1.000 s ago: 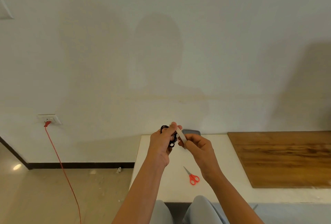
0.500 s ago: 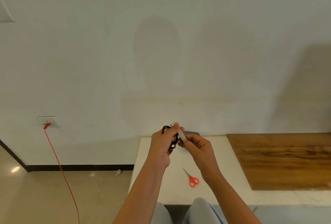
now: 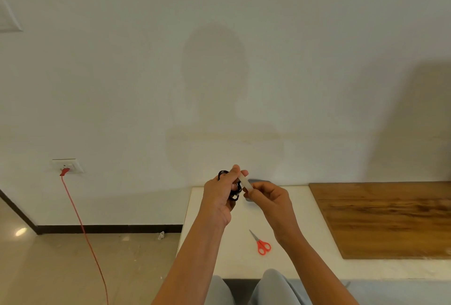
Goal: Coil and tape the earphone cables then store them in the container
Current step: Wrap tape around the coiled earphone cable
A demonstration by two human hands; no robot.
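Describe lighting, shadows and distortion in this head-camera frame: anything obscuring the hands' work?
Head view: soft, even light; faint shadows on the wall, a darker one at right; wide-angle bending curves the table edge; a glare spot on the floor at left; left hand and right hand are fairly sharp, but the coiled earphone cable and tape strip are small and partly hidden.

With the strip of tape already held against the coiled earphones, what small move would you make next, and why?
Probably the right hand should wrap the pale strip of tape around the coiled black earphone cable pinched in the left hand: the strip's upper end sits under the left fingertips, while the rest stands free of the coil.
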